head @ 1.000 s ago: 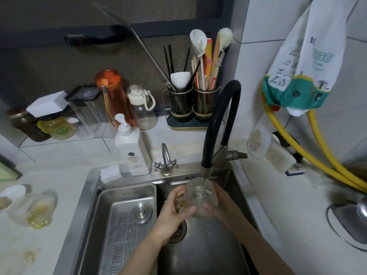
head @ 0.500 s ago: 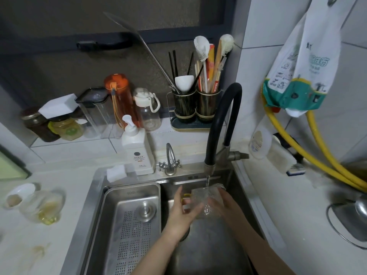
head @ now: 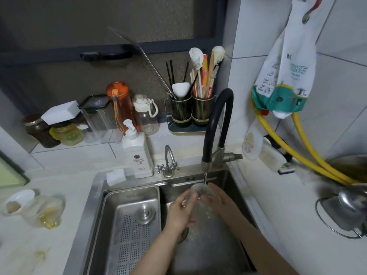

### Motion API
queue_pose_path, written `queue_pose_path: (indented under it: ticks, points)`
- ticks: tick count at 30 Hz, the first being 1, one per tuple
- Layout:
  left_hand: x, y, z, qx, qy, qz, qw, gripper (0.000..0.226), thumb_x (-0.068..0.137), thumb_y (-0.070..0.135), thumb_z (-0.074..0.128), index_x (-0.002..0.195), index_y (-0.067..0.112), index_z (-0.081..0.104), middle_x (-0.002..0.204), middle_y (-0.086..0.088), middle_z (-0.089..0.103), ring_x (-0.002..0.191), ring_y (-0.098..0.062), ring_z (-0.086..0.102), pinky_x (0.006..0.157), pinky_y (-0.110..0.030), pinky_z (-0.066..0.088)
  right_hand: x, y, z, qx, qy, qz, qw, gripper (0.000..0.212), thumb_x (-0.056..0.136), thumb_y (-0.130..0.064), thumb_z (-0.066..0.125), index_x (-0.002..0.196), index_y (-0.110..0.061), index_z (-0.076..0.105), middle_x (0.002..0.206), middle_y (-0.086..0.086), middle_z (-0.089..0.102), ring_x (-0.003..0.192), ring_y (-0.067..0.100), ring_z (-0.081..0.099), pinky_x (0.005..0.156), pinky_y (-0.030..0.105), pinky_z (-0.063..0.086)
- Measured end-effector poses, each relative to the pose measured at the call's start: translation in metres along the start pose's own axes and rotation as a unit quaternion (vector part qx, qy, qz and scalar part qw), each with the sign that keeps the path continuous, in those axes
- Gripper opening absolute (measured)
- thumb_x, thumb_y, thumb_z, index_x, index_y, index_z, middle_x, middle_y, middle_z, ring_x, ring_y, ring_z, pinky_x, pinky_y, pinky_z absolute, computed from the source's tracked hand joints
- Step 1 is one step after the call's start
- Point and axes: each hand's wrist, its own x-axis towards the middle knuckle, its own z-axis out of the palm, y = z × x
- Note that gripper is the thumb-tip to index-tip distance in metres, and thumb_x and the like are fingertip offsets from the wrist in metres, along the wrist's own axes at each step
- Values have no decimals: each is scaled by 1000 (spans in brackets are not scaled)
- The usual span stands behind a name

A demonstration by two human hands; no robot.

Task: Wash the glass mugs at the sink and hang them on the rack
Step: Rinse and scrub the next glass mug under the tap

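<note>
glass mug (head: 202,197) in both hands' grip, mid-basin under black faucet (head: 218,124)

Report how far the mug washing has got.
Done: nothing that shows; no mug hangs anywhere in view, and no rack can be made out. In hand: one glass mug is held under the running black faucet over the sink, left hand and right hand both gripping it. Left: another glass mug waits on the counter, yellowish inside.
</note>
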Motion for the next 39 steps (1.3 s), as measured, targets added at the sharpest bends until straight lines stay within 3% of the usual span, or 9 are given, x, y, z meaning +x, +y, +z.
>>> queue_pose_path:
  ticks: [3, 12, 15, 18, 25, 30, 32, 35, 39]
  points:
    - [1, 6, 0, -12, -17, -38, 999, 58, 81, 57, 62, 130, 27, 54, 127, -1, 58, 80, -30, 73, 53, -29, 57, 5, -4, -1, -1, 12, 26, 1000, 59, 87, -41, 62, 138, -27, 38, 130, -15, 43, 122, 6, 43, 100, 23, 36]
    - [9, 35, 16, 48, -20, -39, 998, 48, 77, 67, 60, 99, 26, 69, 105, 5, 66, 86, -33, 71, 61, -41, 61, 24, -13, -14, -99, 59, 44, 992, 62, 70, -78, 47, 105, -28, 60, 106, -9, 64, 97, 13, 63, 95, 38, 49]
    - [14, 40, 22, 93, -30, -7, 995, 41, 77, 70, 57, 91, 34, 67, 102, 6, 70, 90, -26, 71, 75, -40, 60, 20, -14, -20, -71, 69, 48, 994, 45, 81, -64, 50, 110, -29, 54, 106, -4, 60, 93, 15, 59, 76, 34, 51]
    - [20, 40, 24, 102, -20, 26, 994, 41, 79, 65, 60, 104, 33, 68, 106, 6, 69, 99, -15, 65, 89, -41, 56, 16, -10, -26, -10, 62, 82, 995, 42, 89, -50, 53, 123, -27, 45, 114, 0, 55, 100, 22, 57, 67, 28, 47]
    - [20, 38, 6, 37, -38, 88, 995, 47, 77, 27, 78, 121, 22, 62, 98, 10, 65, 91, -2, 63, 91, -40, 55, 20, -5, -23, 72, 22, 28, 997, 50, 74, -64, 62, 114, -34, 55, 111, -3, 64, 101, 16, 65, 91, 44, 54]
    - [20, 23, -20, 136, -44, 172, 975, 89, 70, 26, 84, 141, 38, 32, 127, 8, 42, 118, -3, 47, 91, -8, 43, 32, -6, -16, 111, -68, 65, 989, 70, 65, -55, 78, 126, -37, 47, 128, 1, 57, 115, 24, 60, 94, 52, 51]
    - [18, 21, -28, 159, -74, 175, 969, 103, 72, 25, 83, 149, 39, 16, 135, 9, 35, 125, -4, 40, 89, 0, 39, 29, -16, -9, 74, -101, 42, 991, 61, 72, -50, 75, 124, -34, 48, 127, -3, 56, 117, 16, 57, 95, 41, 51]
    - [15, 22, -34, 125, -99, 168, 973, 107, 75, 18, 81, 149, 45, 8, 139, 12, 37, 128, 2, 42, 86, 0, 41, 36, -19, -1, 55, -78, 21, 995, 34, 91, -18, 60, 115, -28, 37, 105, -19, 48, 95, -5, 51, 78, 10, 45]
    - [15, 22, -29, 5, -60, 114, 992, 98, 76, 29, 75, 149, 41, 10, 118, 16, 60, 109, 9, 56, 95, -15, 45, 32, -13, 4, 11, -25, -31, 999, 60, 76, -25, 79, 127, -22, 48, 126, -8, 58, 117, 12, 57, 96, 30, 48]
